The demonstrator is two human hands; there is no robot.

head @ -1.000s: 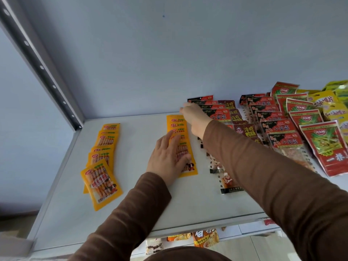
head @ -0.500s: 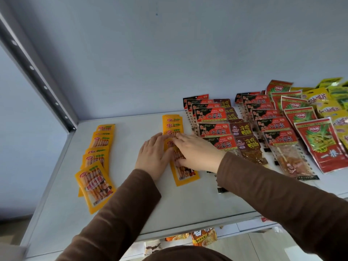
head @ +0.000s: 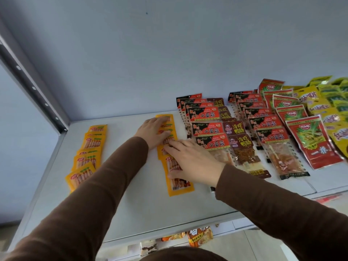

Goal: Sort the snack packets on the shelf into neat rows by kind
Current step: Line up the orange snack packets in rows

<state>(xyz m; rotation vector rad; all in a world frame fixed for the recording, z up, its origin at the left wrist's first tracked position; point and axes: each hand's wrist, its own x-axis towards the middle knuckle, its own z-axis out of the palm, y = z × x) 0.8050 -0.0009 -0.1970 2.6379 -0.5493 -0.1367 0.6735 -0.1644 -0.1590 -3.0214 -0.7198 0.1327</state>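
Observation:
A row of overlapping orange sausage packets (head: 179, 186) runs front to back in the middle of the white shelf (head: 131, 210). My left hand (head: 153, 131) lies flat on the far half of that row, fingers straight. My right hand (head: 194, 162) lies flat across the near half, its thumb on the front packet. A second row of orange packets (head: 88, 159) lies at the left. To the right are rows of red-and-black packets (head: 208, 129), brown packets (head: 238, 141), more red-and-black packets (head: 267, 124), red-and-green packets (head: 312, 142) and yellow packets (head: 335, 117).
A grey wall closes the back of the shelf, and a perforated metal upright (head: 32, 87) stands at the left corner. Bare shelf lies between the two orange rows and along the front edge. More packets (head: 199, 236) show on a lower shelf below.
My left hand slid back along the orange row toward the wall. My right hand came off the red-and-black packets and now lies on the near part of the same orange row.

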